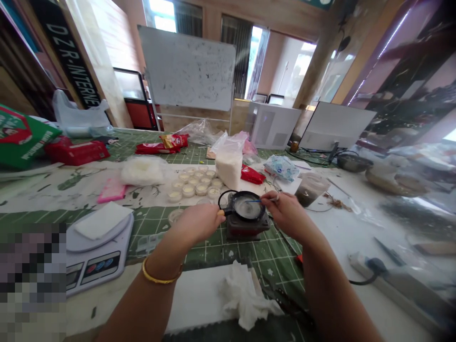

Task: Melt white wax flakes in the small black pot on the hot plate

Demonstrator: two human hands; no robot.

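- My left hand [197, 223], a gold bangle [162, 271] on its wrist, presses against the left side of the small black pot [245, 227]; I can't tell whether it grips the pot or only steadies it.
- My right hand [285, 213] pinches a thin blue-tipped stick [258, 201], its tip over the pot's pale liquid [246, 208]. The hands stay apart, with the pot between them.
- The pot sits on a dark heater base [245, 230] on a green cutting mat [274, 259], its black wire loop [223, 197] rising at the left.
- Nearest me, crumpled tissue [247, 295] lies on a white sheet [197, 304].
- To the left stands a white kitchen scale [96, 278], a white pad [101, 220] on its pan.
- Just beyond the pot, the small cups [192, 183] I can see hold a pale fill; I can't judge whether any are left unfilled.
- Behind them, a white block [228, 168] sits in a clear bag, and to the right stands a clear cup [309, 189] of dark contents.
- Farther back lie red packets [76, 152] and a green bag [21, 135], with a whiteboard [187, 66] beyond.
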